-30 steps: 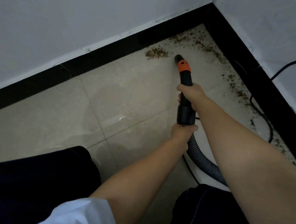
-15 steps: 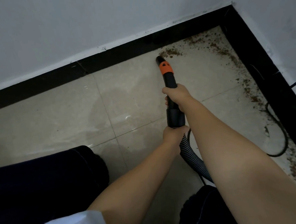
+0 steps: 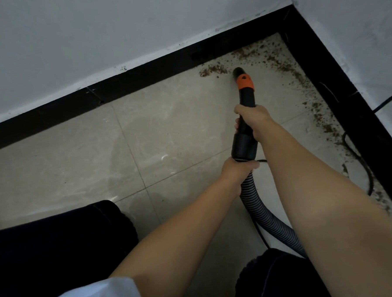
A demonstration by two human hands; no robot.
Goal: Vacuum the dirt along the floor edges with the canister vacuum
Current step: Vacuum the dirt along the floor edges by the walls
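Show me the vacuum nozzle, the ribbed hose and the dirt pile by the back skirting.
vacuum nozzle [image 3: 245, 82], head view, on its orange collar.
ribbed hose [image 3: 259, 209], head view, mid-curve below the left hand.
dirt pile [image 3: 212, 70], head view, middle of the brown clump.

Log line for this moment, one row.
both hands grip nozzle | tip beside dirt pile at baseboard | corner dirt remains

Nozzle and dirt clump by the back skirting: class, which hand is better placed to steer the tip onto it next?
Right. The right hand grips the nozzle nearest its tip, beside the dirt clump. The left hand holds farther back, at the hose joint.
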